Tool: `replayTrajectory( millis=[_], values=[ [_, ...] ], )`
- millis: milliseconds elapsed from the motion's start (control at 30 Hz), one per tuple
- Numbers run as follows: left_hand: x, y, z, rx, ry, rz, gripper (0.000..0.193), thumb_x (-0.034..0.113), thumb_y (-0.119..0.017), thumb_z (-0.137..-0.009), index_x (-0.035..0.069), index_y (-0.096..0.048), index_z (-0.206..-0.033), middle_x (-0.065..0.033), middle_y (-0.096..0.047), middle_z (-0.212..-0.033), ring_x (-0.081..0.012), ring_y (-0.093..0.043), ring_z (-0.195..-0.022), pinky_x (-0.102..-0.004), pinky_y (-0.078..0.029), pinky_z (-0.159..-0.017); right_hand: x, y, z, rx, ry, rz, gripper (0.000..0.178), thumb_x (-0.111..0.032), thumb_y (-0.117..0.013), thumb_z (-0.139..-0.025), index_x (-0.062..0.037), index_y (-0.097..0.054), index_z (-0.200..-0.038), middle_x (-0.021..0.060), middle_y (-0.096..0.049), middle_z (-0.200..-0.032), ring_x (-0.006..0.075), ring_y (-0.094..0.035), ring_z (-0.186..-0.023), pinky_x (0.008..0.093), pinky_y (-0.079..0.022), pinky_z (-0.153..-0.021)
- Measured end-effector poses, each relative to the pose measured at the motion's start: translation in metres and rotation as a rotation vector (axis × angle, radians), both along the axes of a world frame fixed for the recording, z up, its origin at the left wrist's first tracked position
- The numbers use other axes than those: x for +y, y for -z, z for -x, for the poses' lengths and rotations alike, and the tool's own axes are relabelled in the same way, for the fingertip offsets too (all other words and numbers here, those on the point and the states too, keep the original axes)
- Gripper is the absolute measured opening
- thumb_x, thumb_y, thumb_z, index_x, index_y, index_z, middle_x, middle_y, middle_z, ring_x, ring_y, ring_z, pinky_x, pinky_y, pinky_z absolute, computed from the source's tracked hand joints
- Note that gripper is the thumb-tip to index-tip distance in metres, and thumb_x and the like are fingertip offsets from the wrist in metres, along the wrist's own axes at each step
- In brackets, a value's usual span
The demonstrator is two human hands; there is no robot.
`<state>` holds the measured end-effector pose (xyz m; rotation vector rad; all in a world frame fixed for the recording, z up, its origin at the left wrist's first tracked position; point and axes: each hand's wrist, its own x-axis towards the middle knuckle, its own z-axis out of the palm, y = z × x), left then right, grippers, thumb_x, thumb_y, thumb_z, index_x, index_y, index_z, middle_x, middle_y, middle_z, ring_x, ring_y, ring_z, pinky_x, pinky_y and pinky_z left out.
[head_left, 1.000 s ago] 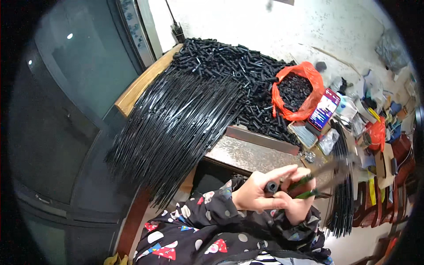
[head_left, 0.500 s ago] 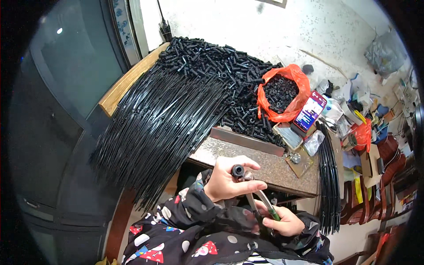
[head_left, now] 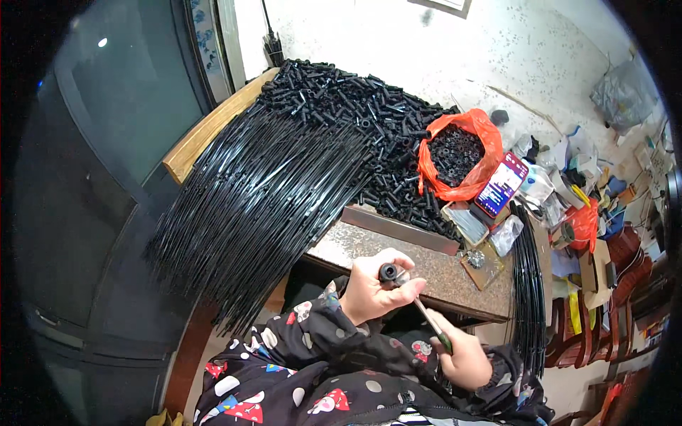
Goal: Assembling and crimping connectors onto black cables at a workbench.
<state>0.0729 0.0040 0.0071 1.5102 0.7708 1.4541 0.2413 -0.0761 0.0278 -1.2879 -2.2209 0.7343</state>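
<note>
Above the front edge of the table, my left hand (head_left: 364, 295) is closed round a short black hollow tube (head_left: 388, 272), its open end facing up. Pliers with a metal shaft and a green grip (head_left: 429, 317) slant up from my right hand (head_left: 465, 361), which is wrapped round their handles. The metal head of the pliers lies against the tube, by my left thumb; the fingers partly cover where they meet. Only one handle shows clearly.
Long thin black rods (head_left: 256, 206) overhang the table's left side. Behind lie a heap of black tubes (head_left: 341, 92), a red bag (head_left: 474, 186) of small black rings and a lit phone (head_left: 501, 186). A metal strip (head_left: 398, 228) borders the heap. More rods (head_left: 527, 298) hang at right.
The pliers' two handles stood apart and now look squeezed together. My right hand has closed and turned, moving slightly right. My left fingers have curled in round the tube.
</note>
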Motion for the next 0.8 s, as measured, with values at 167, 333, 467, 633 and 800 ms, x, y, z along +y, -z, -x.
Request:
replayTrajectory(
  millis=[167, 333, 467, 633, 800],
  values=[
    [-0.007, -0.015, 0.002, -0.071, 0.068, -0.02, 0.024, 0.008, -0.063, -0.058, -0.001, -0.05, -0.075, 0.0048, -0.041, -0.05, 0.0001, -0.034, -0.045, -0.014, -0.024, -0.04, 0.004, 0.001, 0.005, 0.396, -0.09, 0.446, 0.046, 0.004, -0.042, -0.069, -0.0053, -0.031, -0.113, 0.0152, -0.051, -0.084, 0.0165, -0.054, -0.07, 0.0241, -0.04, -0.064],
    [-0.013, -0.021, 0.005, -0.15, 0.036, 0.005, 0.022, 0.005, -0.062, -0.056, -0.002, -0.05, -0.073, 0.0031, -0.042, -0.054, -0.0007, -0.034, -0.046, -0.0154, -0.025, -0.041, 0.0, 0.005, 0.021, 0.203, 0.025, 0.174, 0.046, 0.004, -0.043, -0.069, -0.0038, -0.03, -0.113, 0.0168, -0.049, -0.091, 0.0198, -0.051, -0.082, 0.0242, -0.037, -0.07],
    [-0.02, -0.024, -0.011, -0.27, -0.023, 0.129, 0.023, 0.003, -0.059, -0.057, -0.002, -0.048, -0.076, 0.0045, -0.042, -0.054, 0.0002, -0.032, -0.044, -0.0137, -0.023, -0.041, 0.0, 0.012, 0.022, 0.308, 0.025, 0.335, 0.043, 0.002, -0.042, -0.07, -0.0032, -0.033, -0.111, 0.0188, -0.047, -0.095, 0.0231, -0.047, -0.091, 0.0246, -0.036, -0.074],
    [-0.019, -0.023, -0.001, -0.207, 0.094, 0.082, 0.027, 0.002, -0.06, -0.057, -0.002, -0.046, -0.08, 0.0053, -0.041, -0.053, 0.0011, -0.032, -0.044, -0.0134, -0.022, -0.04, -0.003, 0.016, 0.019, 0.298, 0.044, 0.263, 0.041, -0.001, -0.044, -0.07, -0.0032, -0.034, -0.11, 0.0191, -0.047, -0.094, 0.0257, -0.049, -0.087, 0.0262, -0.037, -0.073],
    [-0.019, -0.018, -0.001, -0.193, 0.012, 0.066, 0.022, 0.001, -0.058, -0.059, -0.002, -0.046, -0.077, 0.0049, -0.041, -0.052, 0.0005, -0.032, -0.044, -0.0141, -0.024, -0.039, -0.004, 0.014, 0.03, 0.305, 0.051, 0.254, 0.041, -0.001, -0.044, -0.07, -0.0033, -0.034, -0.11, 0.0191, -0.045, -0.098, 0.0252, -0.045, -0.094, 0.0256, -0.036, -0.076]
  ],
)
